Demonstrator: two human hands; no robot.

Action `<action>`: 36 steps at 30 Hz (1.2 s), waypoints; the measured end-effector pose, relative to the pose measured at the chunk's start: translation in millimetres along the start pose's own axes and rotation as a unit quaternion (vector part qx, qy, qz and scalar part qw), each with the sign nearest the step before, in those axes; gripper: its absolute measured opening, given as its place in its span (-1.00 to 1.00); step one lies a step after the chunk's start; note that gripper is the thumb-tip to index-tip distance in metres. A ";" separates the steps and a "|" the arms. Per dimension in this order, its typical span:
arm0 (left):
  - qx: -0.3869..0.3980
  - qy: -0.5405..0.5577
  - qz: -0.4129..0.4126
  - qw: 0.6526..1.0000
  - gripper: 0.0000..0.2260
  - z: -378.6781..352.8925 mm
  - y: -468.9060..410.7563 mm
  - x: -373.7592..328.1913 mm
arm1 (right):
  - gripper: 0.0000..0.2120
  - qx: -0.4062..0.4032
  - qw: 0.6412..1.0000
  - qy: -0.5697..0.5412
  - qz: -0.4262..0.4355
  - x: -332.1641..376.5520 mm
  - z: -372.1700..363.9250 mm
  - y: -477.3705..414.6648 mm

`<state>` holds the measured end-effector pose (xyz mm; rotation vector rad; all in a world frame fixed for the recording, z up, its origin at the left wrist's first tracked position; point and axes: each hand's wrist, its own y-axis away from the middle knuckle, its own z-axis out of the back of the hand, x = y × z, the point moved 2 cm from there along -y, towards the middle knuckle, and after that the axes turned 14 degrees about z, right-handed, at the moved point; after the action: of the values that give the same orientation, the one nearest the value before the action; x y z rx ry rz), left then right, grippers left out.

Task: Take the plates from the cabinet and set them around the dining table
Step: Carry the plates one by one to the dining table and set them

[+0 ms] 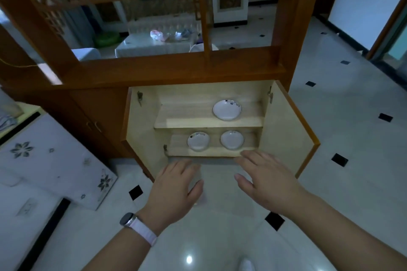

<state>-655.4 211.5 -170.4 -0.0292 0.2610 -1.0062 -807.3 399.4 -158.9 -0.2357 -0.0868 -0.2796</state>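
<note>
A low wooden cabinet [143, 116] stands with both doors swung wide. On its upper shelf [187, 121] lies one white plate [226, 109] with dark marks on its rim. Two smaller-looking white plates sit on the lower shelf, one at the left [198, 141] and one at the right [232, 139]. My left hand [176, 187], with a watch on its wrist, hovers palm down in front of the cabinet, fingers apart and empty. My right hand [264, 178] is stretched toward the lower shelf's front edge, fingers spread, holding nothing.
The right cabinet door [286, 130] juts out over the white tiled floor [352, 160]. A white flower-patterned appliance [44, 160] stands at the left. Through the wooden divider [176, 68] above, a cloth-covered table [154, 44] with bags shows in the far room.
</note>
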 end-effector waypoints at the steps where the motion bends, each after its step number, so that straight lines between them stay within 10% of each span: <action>1: 0.000 -0.002 0.002 1.000 -0.62 -2.0 -16.2 -4.4 | -0.56 0.001 1.000 -0.001 -0.004 -14.7 -0.1 -9.0; 27: 0.050 0.005 -0.074 0.996 -0.62 -73.7 -296.2 31.8 | -0.34 0.087 0.991 -0.026 -0.100 -172.0 -54.1 -212.4; 36: 0.018 -0.002 -0.176 0.984 -0.66 -85.7 -406.5 64.2 | -0.57 0.085 0.985 0.017 -0.146 -207.1 -58.1 -294.8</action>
<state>-980.4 -52.5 -208.0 -0.0445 0.2388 -1.3632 -1086.1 164.5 -175.1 -0.0475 -0.1112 -0.5655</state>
